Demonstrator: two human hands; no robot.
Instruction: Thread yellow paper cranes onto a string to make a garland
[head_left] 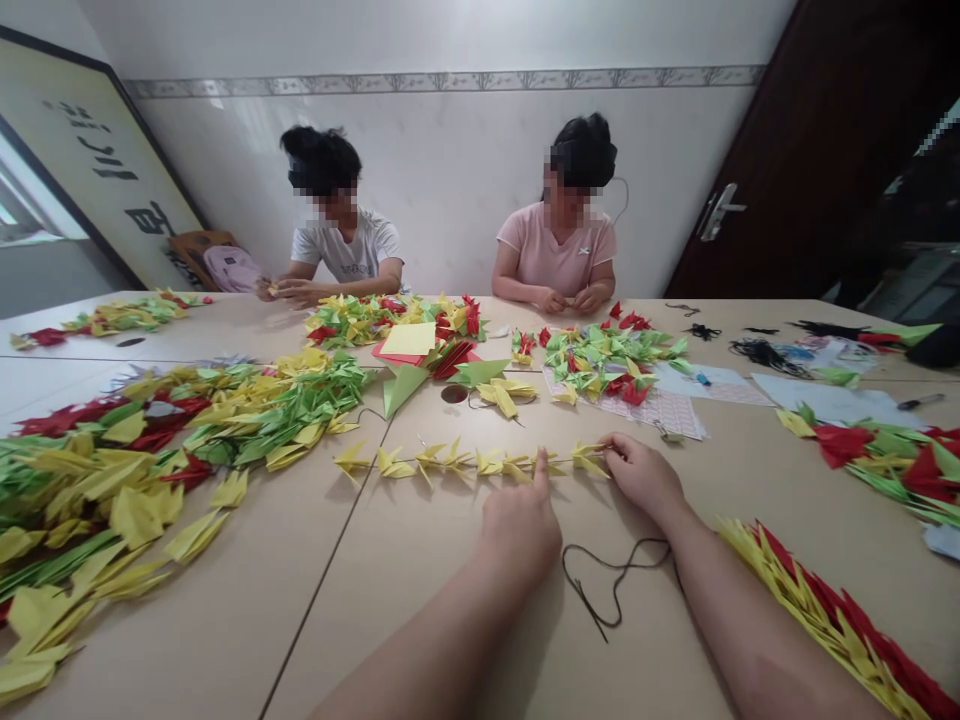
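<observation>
A row of yellow folded paper cranes (454, 459) lies threaded on a string across the table in front of me. My left hand (521, 522) is at the right part of this row. Its index finger points out onto one of the cranes, and the other fingers look curled with nothing visible in them. At the row's right end my right hand (643, 478) pinches the string beside the last yellow crane (589, 459). A loose dark cord (616, 572) curls on the table below and partly passes behind my right forearm.
Heaped yellow, green and red paper cranes (135, 470) cover the left side. Another pile (600, 355) lies on patterned paper at back right. Yellow and red cranes (832, 610) line the right front. Dark cords (769, 355) lie farther back. Two people sit across the table (420, 620).
</observation>
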